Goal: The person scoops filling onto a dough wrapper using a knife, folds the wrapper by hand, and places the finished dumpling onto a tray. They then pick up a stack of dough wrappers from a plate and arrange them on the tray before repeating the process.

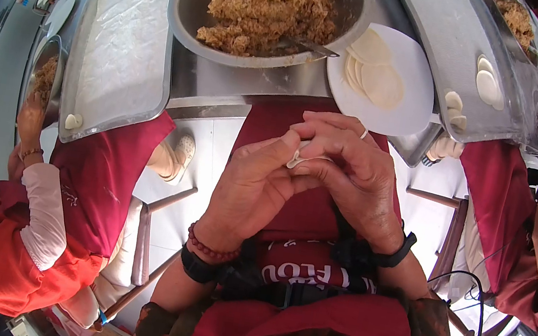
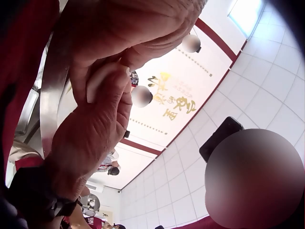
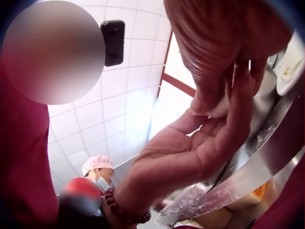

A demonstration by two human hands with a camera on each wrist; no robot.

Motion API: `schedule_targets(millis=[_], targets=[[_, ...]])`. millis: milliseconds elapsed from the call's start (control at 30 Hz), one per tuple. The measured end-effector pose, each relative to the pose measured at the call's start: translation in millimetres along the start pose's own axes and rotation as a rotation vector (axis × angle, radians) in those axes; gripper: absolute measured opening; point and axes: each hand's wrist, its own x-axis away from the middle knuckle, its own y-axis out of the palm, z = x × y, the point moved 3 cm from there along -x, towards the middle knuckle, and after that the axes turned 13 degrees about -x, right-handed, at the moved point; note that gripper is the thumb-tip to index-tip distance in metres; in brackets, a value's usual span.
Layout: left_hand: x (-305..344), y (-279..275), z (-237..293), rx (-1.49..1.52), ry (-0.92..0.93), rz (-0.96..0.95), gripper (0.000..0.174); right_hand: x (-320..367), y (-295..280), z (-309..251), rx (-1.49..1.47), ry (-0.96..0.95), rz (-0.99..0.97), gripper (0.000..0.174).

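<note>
A small folded piece of pale dough is held between both hands above the lap. My left hand, with a beaded bracelet, pinches its left side near the thumb tip. From the other side my right hand grips it with thumb and curled fingers, and the fingertips of both hands meet around it. The left wrist view shows the dough as a smooth pale curve between the fingers. Much of the dough is covered by fingers in the right wrist view; what it encloses is hidden.
Ahead stand a metal bowl of brown filling with a utensil and a white plate of round wrappers. Trays lie left and right, holding a few dough pieces. People in red work at both sides; a black cable hangs right.
</note>
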Motion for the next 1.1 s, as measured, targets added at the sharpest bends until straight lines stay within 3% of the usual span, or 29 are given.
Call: schedule_targets(millis=[133, 200, 333, 433, 500, 633, 733, 867, 1033, 1100], targets=[[2, -3, -1, -0.118, -0.026, -0.025, 0.032, 4, 4, -3, -0.276, 0.235, 0.102, 0.020], [1, -5, -2, -0.123, -0.036, -0.039, 0.031, 5, 5, -4, -0.220, 0.221, 0.067, 0.021], [1, 2, 3, -0.047, -0.028, -0.048, 0.048, 1, 5, -11, -0.176, 0.252, 0.061, 0.022], [-2, -1, 4, 0.025, -0.015, -0.144, 0.068, 5, 1, 6, -0.353, 0.133, 0.027, 0.020], [-1, -3, 2, 0.038, -0.024, -0.163, 0.075, 7, 1, 5, -0.429, 0.187, 0.057, 0.017], [-2, -4, 1, 0.059, -0.034, -0.163, 0.076, 8, -1, 9, -0.423, 0.172, 0.053, 0.020], [-2, 1, 4, 0.052, -0.059, -0.136, 0.072, 2, 0, -4, -0.220, 0.226, 0.030, 0.020], [-2, 5, -2, 0.106, -0.056, -0.124, 0.060, -6, -1, -11, 0.079, 0.054, -0.112, 0.021], [-5, -6, -13, 0.125, 0.014, -0.205, 0.057, -13, 7, -23, 0.120, 0.053, -0.170, 0.011], [-1, -2, -10, 0.088, -0.010, -0.163, 0.057, -8, 11, -21, -0.028, 0.131, -0.071, 0.007]])
